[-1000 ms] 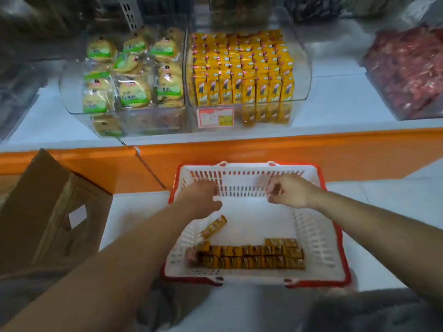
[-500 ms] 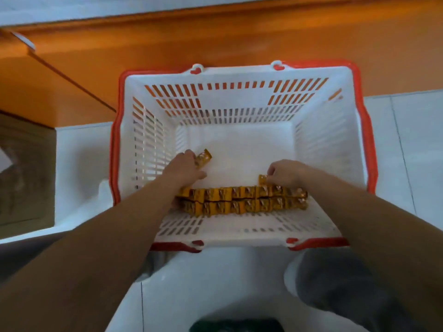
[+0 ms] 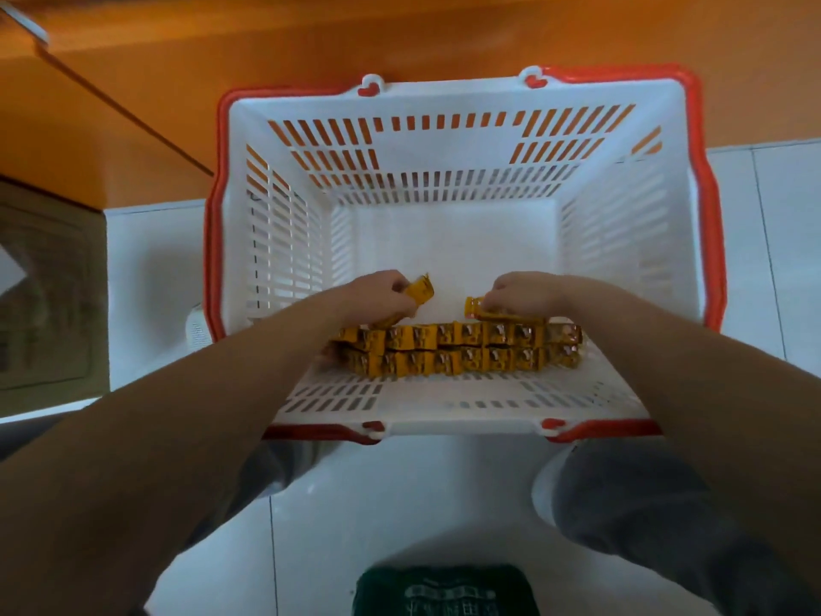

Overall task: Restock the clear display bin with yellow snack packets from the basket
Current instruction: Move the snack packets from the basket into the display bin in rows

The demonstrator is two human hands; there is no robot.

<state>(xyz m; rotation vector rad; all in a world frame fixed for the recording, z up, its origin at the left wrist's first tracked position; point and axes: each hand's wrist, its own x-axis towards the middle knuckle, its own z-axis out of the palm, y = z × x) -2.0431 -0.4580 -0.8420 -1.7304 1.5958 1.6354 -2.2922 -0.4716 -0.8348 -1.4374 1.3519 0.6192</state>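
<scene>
White slotted plastic with a red rim is making up the rectangular shopping basket (image 3: 448, 93), which is sitting on the pale tiled floor (image 3: 400, 504) just in front of an orange counter base (image 3: 311, 37). Small yellow foil snack packets (image 3: 457, 349) are lying in two tight rows across the basket's bottom, along the wall nearest the person. Both bare forearms are reaching down into the basket. The left hand (image 3: 377, 295) is curling its fingers round one loose yellow packet (image 3: 421, 290), whose crimped end is poking out past the knuckles, above the left part of the rows. The right hand (image 3: 520, 293) is pinching a second yellow packet (image 3: 474, 306) at the far edge of the rows; whether it is lifted clear of them is impossible to tell. A brown cardboard box (image 3: 49, 295) is standing on the floor left of the basket. Grey trouser legs (image 3: 644, 504) are showing on either side below the basket, and a dark green item (image 3: 444, 589) with pale print is lying at the bottom edge.
</scene>
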